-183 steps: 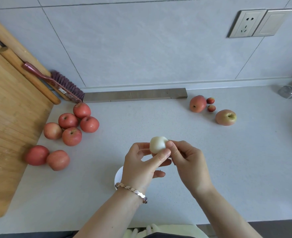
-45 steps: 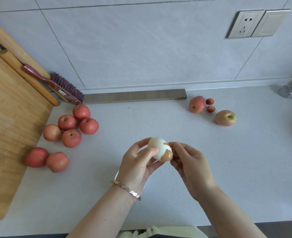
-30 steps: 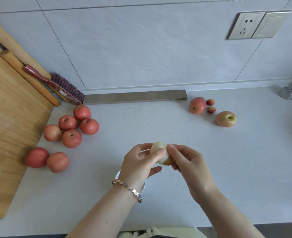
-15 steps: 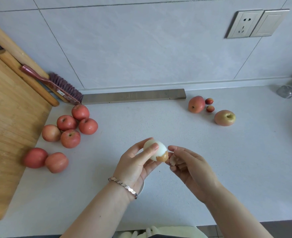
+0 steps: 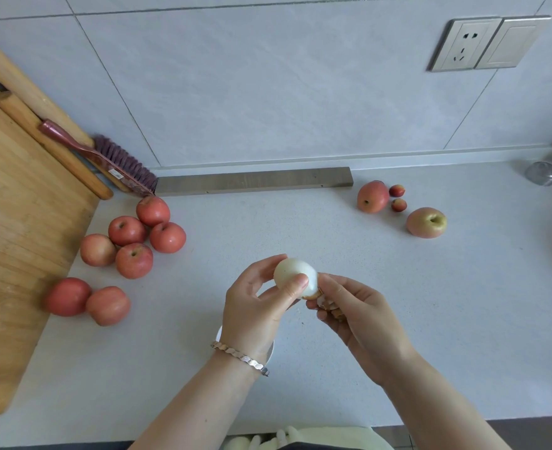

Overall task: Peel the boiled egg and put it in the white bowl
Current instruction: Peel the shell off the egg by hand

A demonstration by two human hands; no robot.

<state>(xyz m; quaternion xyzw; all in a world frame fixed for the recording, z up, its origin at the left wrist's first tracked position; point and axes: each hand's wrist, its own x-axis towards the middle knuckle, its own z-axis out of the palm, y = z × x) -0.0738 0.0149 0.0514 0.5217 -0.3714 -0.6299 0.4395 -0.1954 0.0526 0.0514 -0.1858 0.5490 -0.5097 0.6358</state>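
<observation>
Head cam: left hand [image 5: 258, 303] pinches the boiled egg [image 5: 295, 277] btw thumb and fingers, up off the counter [image 5: 398, 303]. Egg's mostly bare white, w/ brown shell clinging at the lower right end. Right hand [image 5: 356, 311] is curled on loose shell bits, thumb at that patch. White bowl [image 5: 269, 352] sits under the left wrist, only a rim sliver showing, probably empty. Best bet: thumb pad under the shell edge, roll the egg, don't gouge.
</observation>
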